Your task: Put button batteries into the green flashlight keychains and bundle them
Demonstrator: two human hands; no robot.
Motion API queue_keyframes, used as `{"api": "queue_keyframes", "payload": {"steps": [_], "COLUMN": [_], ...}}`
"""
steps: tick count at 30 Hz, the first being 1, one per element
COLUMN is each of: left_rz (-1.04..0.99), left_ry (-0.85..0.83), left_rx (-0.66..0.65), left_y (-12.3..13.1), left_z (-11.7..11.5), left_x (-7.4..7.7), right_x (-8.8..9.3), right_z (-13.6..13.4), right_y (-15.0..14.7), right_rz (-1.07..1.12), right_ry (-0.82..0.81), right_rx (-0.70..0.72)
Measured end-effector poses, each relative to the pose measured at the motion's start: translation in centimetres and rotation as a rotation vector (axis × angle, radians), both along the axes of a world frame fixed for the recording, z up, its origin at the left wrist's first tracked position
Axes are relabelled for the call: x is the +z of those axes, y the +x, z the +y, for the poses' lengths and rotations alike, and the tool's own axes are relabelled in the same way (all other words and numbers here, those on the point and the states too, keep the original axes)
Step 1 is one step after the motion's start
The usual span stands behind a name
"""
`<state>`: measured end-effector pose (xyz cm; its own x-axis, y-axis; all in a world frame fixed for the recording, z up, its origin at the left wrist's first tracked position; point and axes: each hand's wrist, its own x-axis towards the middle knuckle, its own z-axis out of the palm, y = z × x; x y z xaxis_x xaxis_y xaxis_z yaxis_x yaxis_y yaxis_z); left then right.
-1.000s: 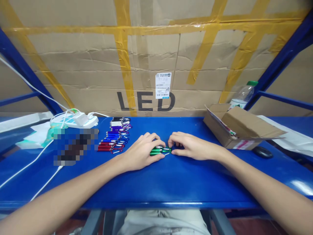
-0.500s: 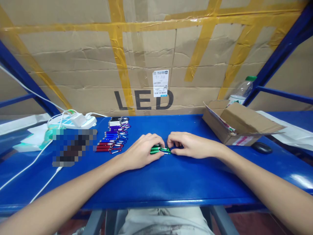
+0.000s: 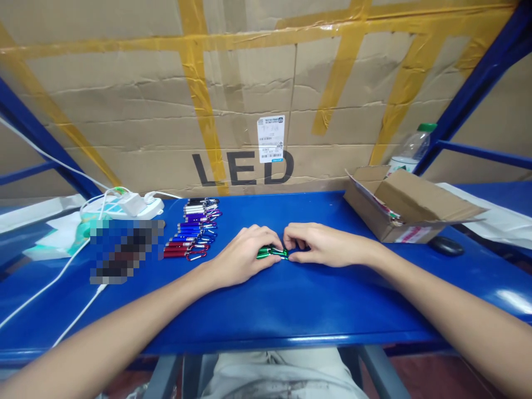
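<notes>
Small green flashlights with carabiner clips lie on the blue table, partly covered by my fingers. My left hand is closed around their barrels, thumb on the near side and fingers over the far side. At the clip end, my right hand is curled, its thumb and fingertips against the green carabiner clips. How many green ones there are is hidden. To the left, similar flashlights lie side by side in a column, grouped by colour: red, blue, purple, silver and black.
An open cardboard box stands at the right, with a black mouse beside it and a plastic bottle behind. A power strip with white cables and a blurred-out dark object occupy the left. A large carton walls the back.
Both hands stay almost in place around the green flashlights. The clips have shifted slightly left and show less between my hands. The camera view has moved a little.
</notes>
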<state>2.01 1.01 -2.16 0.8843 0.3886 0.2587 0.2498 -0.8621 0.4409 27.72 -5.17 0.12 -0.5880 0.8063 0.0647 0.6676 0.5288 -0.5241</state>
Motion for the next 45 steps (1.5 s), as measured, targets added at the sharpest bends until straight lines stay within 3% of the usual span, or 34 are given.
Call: {"api": "queue_keyframes", "payload": {"steps": [22,32,38,45], "left_rz": [-0.063,-0.044,-0.060,-0.062], "left_ry": [-0.053,-0.030,0.001,-0.003], "left_rx": [0.021,0.026,-0.034,-0.026], "left_y": [0.09,-0.20,-0.23,-0.27], "left_z": [0.29,0.57,0.23,0.16], "left_x": [-0.40,-0.24,0.09,0.27], "right_x": [-0.22,-0.50,-0.39,-0.75], "right_z": [0.22,0.06,0.07,0.10], "right_y": [-0.17,-0.86,-0.40,-0.06], "right_rz": [0.082,0.042,0.029,0.020], "right_ry": [0.001,0.061,0.015,0.056], "right_rx": [0.086,0.062,0.017,0.051]}}
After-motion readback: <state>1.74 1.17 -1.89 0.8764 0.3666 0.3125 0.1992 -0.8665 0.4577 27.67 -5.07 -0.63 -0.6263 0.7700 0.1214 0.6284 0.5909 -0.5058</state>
